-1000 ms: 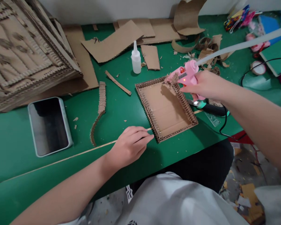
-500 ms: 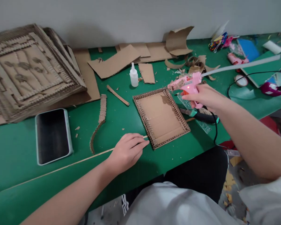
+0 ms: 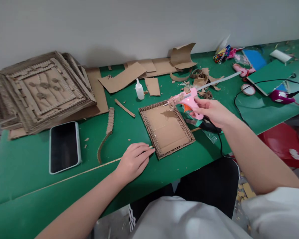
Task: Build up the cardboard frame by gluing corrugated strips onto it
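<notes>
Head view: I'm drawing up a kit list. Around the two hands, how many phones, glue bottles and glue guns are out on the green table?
Phone: 1
Glue bottle: 1
Pink glue gun, gripped in the right hand: 1
Total: 3

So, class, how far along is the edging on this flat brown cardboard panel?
Done: corrugated edging runs along all four sides of the flat brown cardboard panel. In hand: the right hand holds the pink hot-glue gun, nozzle over the far right corner; the left hand rests at the near left corner. Left: likely the far corner; a loose curved corrugated strip lies unused.
</notes>
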`<state>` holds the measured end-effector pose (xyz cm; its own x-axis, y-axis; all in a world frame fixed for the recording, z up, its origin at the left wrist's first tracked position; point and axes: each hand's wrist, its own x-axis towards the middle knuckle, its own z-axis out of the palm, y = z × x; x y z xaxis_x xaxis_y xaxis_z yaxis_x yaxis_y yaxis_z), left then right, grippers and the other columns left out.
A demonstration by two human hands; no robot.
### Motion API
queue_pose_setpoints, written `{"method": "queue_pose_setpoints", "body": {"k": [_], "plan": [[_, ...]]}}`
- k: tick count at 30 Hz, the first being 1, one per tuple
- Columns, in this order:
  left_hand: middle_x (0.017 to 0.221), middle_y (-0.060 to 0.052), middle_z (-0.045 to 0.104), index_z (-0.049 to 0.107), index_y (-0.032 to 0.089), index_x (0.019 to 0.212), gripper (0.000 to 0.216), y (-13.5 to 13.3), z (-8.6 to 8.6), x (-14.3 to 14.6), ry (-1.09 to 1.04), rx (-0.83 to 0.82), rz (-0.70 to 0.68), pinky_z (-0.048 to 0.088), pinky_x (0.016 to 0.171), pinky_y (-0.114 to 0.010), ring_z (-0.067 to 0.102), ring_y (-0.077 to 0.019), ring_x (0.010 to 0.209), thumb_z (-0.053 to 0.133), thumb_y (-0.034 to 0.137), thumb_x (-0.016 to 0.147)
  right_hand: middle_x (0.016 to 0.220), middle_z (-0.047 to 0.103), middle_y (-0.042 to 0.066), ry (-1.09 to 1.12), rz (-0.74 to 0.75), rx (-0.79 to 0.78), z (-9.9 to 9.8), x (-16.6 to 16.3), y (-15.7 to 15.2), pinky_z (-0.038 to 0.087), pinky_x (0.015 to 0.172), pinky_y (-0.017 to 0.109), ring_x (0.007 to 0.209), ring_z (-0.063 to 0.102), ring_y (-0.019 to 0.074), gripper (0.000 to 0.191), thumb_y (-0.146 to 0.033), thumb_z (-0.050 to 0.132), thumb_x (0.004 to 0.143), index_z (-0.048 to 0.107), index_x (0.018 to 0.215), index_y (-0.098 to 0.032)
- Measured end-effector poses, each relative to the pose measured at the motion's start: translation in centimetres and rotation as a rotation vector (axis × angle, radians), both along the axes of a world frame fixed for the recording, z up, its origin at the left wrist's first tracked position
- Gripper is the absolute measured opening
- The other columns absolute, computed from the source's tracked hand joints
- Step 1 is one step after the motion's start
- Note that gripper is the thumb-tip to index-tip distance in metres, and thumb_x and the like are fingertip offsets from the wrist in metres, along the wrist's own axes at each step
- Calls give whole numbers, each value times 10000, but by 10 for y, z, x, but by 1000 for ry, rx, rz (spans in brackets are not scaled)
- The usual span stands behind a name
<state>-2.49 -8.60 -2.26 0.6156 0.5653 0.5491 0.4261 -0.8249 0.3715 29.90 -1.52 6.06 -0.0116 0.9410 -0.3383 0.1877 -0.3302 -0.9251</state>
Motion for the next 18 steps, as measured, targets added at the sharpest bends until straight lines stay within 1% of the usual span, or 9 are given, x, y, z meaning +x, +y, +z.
{"method": "queue_pose_setpoints", "body": {"k": [2, 5, 7, 10, 12, 14, 16, 18], "plan": [[917, -52, 710, 648, 184, 1068, 272, 0, 0, 0, -7, -2, 10, 527, 817, -335, 636, -187, 932, 526, 69, 854, 883, 666, 8, 40, -42, -23, -4, 1, -2, 553, 662, 251, 737, 620, 119, 332, -293, 734, 708, 700, 1035, -245], [921, -50, 713, 647, 186, 1068, 267, 1, 0, 0, -16, 2, 21, 532, 817, -336, 636, -189, 930, 528, 72, 858, 751, 620, 4, 80, -85, -75, -6, 2, -4, 558, 591, 258, 640, 585, 116, 283, -311, 688, 759, 691, 1029, -228], [920, -47, 714, 646, 185, 1064, 262, 1, -1, -1, -19, 3, 27, 533, 817, -335, 636, -189, 927, 527, 72, 860, 707, 599, -2, 130, -52, -100, -6, 2, -5, 530, 555, 227, 602, 554, 100, 311, -269, 667, 765, 677, 1071, -212], [915, -42, 713, 647, 186, 1054, 253, 1, 0, -2, -22, 1, 36, 531, 819, -332, 637, -186, 926, 524, 73, 863, 678, 591, -4, 188, 35, -122, -3, 0, -8, 496, 548, 200, 592, 540, 89, 359, -183, 658, 713, 672, 1072, -172], [910, -43, 713, 647, 185, 1054, 256, 2, 0, -2, -29, -4, 37, 529, 821, -330, 636, -183, 929, 523, 71, 862, 696, 597, -1, 179, 59, -124, -2, -1, -9, 486, 551, 194, 618, 553, 93, 359, -166, 660, 691, 675, 1051, -165], [904, -45, 712, 647, 182, 1058, 260, 3, 1, -2, -33, -7, 34, 526, 822, -329, 634, -182, 930, 526, 68, 858, 765, 612, 7, 158, 59, -102, -3, -2, -11, 479, 548, 189, 663, 571, 98, 366, -176, 667, 696, 675, 1063, -178], [898, -45, 711, 648, 185, 1062, 267, 3, 1, -2, -34, -7, 34, 525, 821, -328, 634, -181, 925, 526, 68, 856, 849, 624, 10, 162, 73, -62, -3, -1, -13, 488, 572, 195, 694, 574, 98, 404, -191, 670, 714, 662, 1117, -200], [894, -45, 710, 652, 196, 1075, 283, 3, 0, -3, -35, -10, 40, 524, 822, -330, 636, -181, 924, 517, 72, 859, 870, 626, 4, 179, 88, -27, -3, 2, -15, 513, 642, 219, 703, 567, 99, 475, -205, 679, 724, 630, 1196, -223]]}}
